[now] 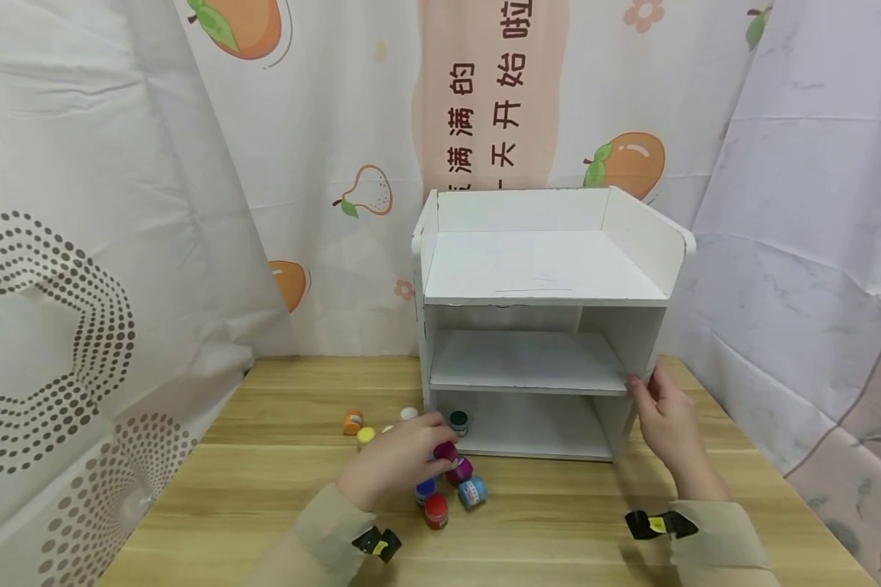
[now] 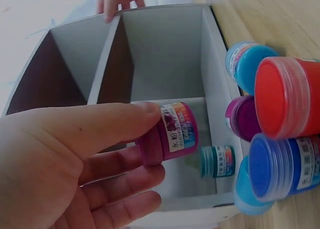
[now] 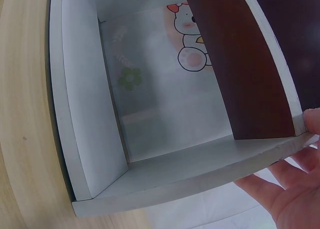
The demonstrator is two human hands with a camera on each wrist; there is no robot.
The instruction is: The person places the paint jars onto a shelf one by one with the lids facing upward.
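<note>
My left hand [image 1: 404, 458] pinches a small magenta paint jar [image 2: 179, 129] between thumb and fingers, in front of the lower left opening of a white shelf unit [image 1: 546, 265]. A dark green paint jar [image 1: 458, 421] stands on the shelf's bottom board at its left end. My right hand [image 1: 668, 420] grips the shelf's right side panel, thumb at the front edge by the middle board and fingers on the outer face. Just below the left hand lie another magenta jar [image 1: 460, 470], a light blue jar [image 1: 473, 492], a red jar [image 1: 436, 511] and a dark blue jar [image 1: 425, 490].
Left of the shelf, an orange jar [image 1: 352, 421], a yellow jar [image 1: 365, 436] and a white-capped jar [image 1: 409, 413] stand on the wooden table [image 1: 279, 456]. Printed curtains [image 1: 338, 106] hang behind and at both sides.
</note>
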